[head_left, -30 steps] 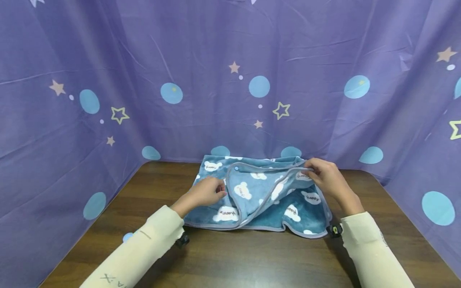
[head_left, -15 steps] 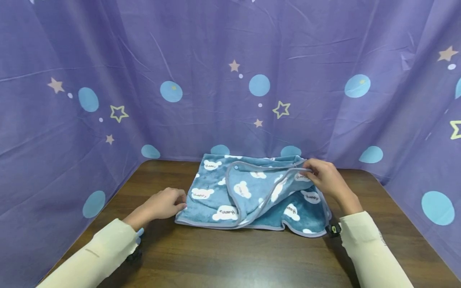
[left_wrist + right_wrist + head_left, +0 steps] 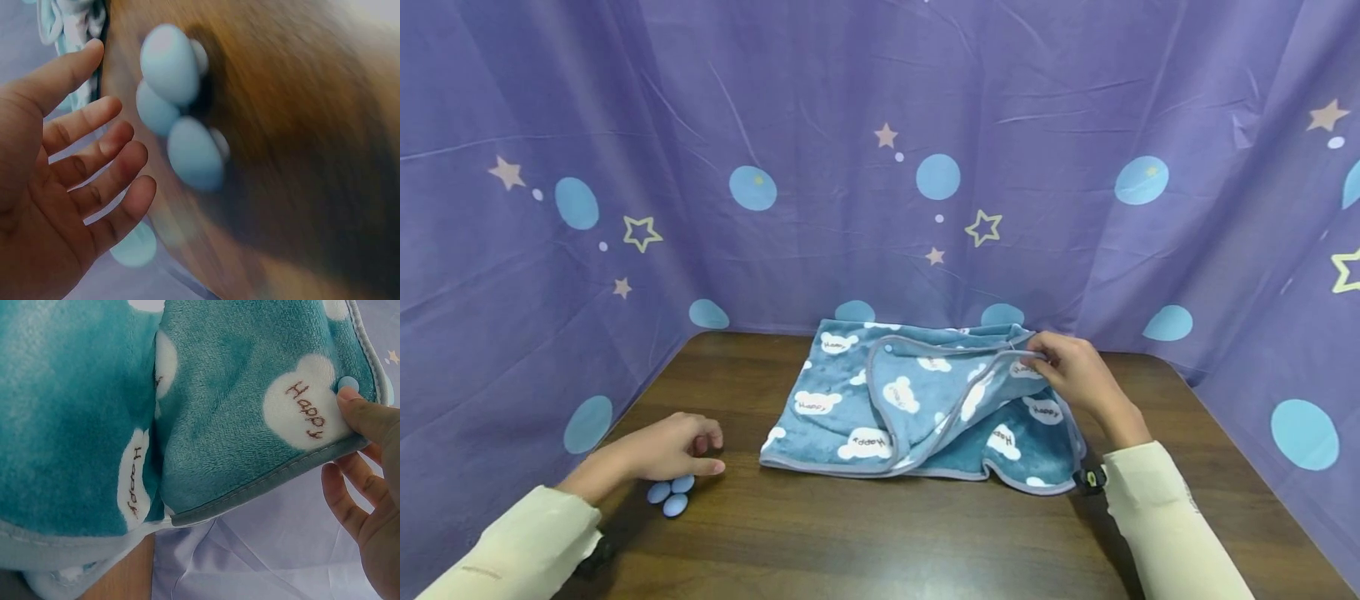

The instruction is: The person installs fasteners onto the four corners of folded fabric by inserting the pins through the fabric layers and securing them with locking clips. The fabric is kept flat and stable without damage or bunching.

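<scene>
A teal blanket with white bear heads and grey edging lies on the table, its right part folded over. My right hand pinches the blanket's edge at the right. In the right wrist view, a blue round cap sits at the tip of the right thumb on the cloth. Another blue cap shows on the folded layer. Off to the left, my left hand hovers with relaxed, spread fingers, holding nothing. Close by it are three light-blue mushroom-shaped pieces, at least two with small white ends.
The brown wooden table stretches in front of the blanket and to both sides. A purple curtain with stars and blue circles hangs behind and along the sides. Dark bands with small devices are on both wrists.
My left hand has left the blanket and moved left and toward the front, beside the blue pieces, which now show. The right hand keeps its pinch in about the same place.
</scene>
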### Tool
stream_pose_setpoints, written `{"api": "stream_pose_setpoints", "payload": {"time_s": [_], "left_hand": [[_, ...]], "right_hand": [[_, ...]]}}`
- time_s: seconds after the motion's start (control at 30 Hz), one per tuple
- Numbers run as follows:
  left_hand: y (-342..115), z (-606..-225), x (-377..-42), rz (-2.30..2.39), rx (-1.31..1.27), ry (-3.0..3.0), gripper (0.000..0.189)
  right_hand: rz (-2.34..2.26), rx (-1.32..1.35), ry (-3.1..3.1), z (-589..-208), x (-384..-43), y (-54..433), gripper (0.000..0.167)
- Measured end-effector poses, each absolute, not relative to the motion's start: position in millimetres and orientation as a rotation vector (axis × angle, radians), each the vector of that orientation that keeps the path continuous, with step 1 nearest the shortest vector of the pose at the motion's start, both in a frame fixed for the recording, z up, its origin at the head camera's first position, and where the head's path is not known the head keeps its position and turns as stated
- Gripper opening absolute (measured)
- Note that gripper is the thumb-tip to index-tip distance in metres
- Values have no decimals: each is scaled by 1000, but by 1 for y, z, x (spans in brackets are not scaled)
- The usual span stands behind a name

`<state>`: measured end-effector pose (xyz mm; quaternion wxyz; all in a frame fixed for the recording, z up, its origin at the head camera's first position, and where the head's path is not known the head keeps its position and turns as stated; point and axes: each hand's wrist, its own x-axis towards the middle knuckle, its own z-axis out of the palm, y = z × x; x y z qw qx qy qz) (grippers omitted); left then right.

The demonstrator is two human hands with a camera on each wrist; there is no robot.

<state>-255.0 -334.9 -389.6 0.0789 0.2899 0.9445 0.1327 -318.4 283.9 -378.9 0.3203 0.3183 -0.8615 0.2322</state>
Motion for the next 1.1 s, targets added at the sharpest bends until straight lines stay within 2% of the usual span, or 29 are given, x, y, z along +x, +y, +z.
{"api": "stream_pose_setpoints", "payload": {"time_s": [0.23, 0.47, 0.8, 0.97, 1.1], "left_hand": [[-362, -391, -246, 478, 797, 2791, 35], [-367, -397, -241, 590, 797, 2746, 32], [-367, -405, -245, 663, 1042, 2838, 3], [-371, -404, -244, 671, 1089, 2834, 6], [-372, -404, -244, 715, 1054, 2729, 20]], "right_hand": [[602, 835, -2269, -377, -317, 283, 22], [621, 851, -2282, -376, -317, 284, 13], [618, 837, -2262, -377, -315, 282, 22], [610, 836, -2268, -378, -315, 282, 22], [600, 831, -2268, -377, -316, 283, 24]]}}
